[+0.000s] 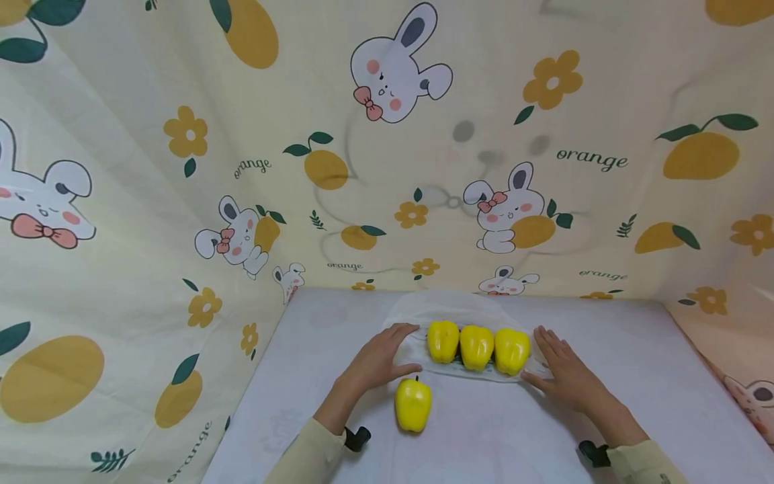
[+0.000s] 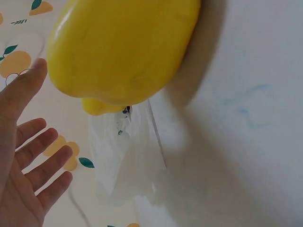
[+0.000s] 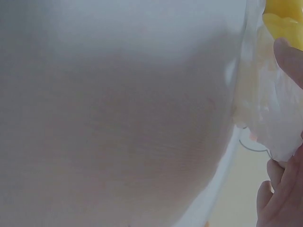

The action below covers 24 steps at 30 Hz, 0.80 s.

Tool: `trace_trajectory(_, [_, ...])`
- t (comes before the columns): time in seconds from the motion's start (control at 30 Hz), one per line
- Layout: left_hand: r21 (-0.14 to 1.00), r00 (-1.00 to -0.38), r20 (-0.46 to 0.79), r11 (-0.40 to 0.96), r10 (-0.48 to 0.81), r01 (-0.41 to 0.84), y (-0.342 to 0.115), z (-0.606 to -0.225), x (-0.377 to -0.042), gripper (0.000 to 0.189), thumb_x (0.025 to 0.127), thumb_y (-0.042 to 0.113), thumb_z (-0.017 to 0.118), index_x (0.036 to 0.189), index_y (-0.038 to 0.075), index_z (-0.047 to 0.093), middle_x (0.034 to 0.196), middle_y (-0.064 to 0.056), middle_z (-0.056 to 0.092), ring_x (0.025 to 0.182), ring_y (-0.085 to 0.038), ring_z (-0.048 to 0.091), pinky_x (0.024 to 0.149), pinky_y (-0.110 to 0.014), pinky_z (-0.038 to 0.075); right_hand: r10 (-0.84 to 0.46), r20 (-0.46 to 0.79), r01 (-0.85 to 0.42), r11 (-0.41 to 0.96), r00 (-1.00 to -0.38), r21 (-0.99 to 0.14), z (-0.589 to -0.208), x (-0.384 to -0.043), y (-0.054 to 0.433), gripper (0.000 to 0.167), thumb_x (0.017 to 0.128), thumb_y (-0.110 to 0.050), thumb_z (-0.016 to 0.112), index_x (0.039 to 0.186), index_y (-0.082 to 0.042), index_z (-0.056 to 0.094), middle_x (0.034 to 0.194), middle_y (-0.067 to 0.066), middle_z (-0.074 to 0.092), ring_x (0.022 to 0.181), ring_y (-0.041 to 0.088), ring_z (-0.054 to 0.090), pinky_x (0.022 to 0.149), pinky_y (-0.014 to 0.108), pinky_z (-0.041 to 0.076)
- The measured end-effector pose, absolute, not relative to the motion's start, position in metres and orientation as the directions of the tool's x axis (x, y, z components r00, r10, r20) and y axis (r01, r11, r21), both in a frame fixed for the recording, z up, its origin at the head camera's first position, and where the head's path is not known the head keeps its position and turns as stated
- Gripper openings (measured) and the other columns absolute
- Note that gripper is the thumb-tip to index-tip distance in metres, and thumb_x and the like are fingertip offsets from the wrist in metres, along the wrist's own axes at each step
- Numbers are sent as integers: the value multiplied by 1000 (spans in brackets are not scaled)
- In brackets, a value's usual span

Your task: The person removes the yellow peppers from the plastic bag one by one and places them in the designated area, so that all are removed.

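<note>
Three yellow bell peppers [image 1: 477, 347] sit side by side on a thin white plastic bag [image 1: 474, 306] near the back of the table. My left hand [image 1: 379, 354] is at the bag's left end, fingers extended and thumb apart, holding nothing. At the right end, my right hand [image 1: 566, 370] has its fingers extended, and its thumb [image 3: 289, 61] lies against the bag's edge. A fourth yellow bell pepper [image 1: 413, 405] stands on the table in front of the bag, just below my left thumb; it looms large in the left wrist view.
A white tabletop [image 1: 478, 437] lies under everything. Behind and at both sides hangs a cream cloth [image 1: 393, 161] printed with rabbits, oranges and flowers. Dark wrist straps with mounts [image 1: 357, 439] show at both sleeves.
</note>
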<state>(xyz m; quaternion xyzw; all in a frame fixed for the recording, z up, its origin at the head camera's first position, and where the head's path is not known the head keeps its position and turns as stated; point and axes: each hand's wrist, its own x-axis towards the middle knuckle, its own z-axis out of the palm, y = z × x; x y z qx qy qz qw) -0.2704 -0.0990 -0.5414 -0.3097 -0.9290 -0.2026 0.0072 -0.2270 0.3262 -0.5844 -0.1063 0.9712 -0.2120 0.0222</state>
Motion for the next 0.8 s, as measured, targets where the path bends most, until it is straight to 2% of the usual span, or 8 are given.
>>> trace_trajectory(0.2, [383,-802,112,719,587,580,-89,-543,-282,82,96,51,79,164,22,43,162,-1,50,145,-23,53,120,-47,47,-211,-3,-191,889,-977,-415,-587,-228,328,116,93,-62,76,170,2,17,176,28,12,160,52,13,130,67,8])
trace_trajectory(0.47, [363,-807,22,747,591,557,-78,-545,-298,87,95,56,78,166,23,40,165,-1,46,147,-23,50,122,-46,45,-212,-5,-190,887,-977,-420,-589,-230,330,116,94,-62,75,170,1,16,177,27,11,160,51,12,129,67,6])
trace_trajectory(0.8, [349,-794,-15,748,607,565,-70,-548,-317,89,95,56,79,167,23,39,166,-1,45,148,-23,50,122,-45,45,-204,-11,-181,893,-979,-411,-588,-230,331,116,94,-63,75,170,0,15,177,26,10,161,51,11,130,67,6])
